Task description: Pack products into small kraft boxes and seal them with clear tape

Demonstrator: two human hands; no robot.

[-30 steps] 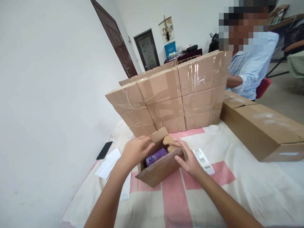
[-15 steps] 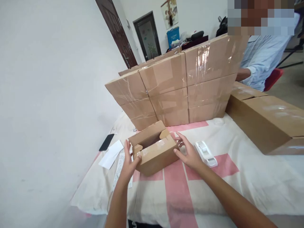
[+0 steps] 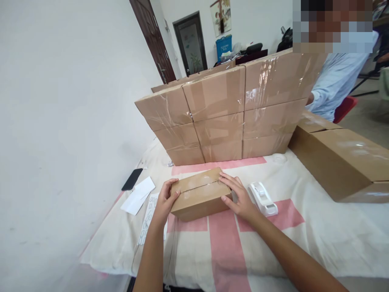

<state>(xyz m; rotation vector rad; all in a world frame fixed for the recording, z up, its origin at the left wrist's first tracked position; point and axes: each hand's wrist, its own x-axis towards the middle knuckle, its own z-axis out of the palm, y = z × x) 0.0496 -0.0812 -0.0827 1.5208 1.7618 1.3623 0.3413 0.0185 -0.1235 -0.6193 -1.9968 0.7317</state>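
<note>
A small brown cardboard box rests on the cloth-covered table in front of me, its top flaps folded down and meeting at a seam. My left hand grips its left end, thumb on the near top edge and fingers at the far corner. At the right end, my right hand holds the box with fingers on the top and thumb against the near side. A white tape dispenser lies just right of my right hand. Beside my left forearm is a printed sheet.
Taped cardboard boxes form a wall behind. A long carton lies at the right. White paper and a black phone are at the left. A roll of clear tape lies farther back. Another person's sleeve shows beyond.
The box's raised far flap has come down, so its opening is now covered. Both hands have stayed at the box's ends, the right fingers now on its top.
</note>
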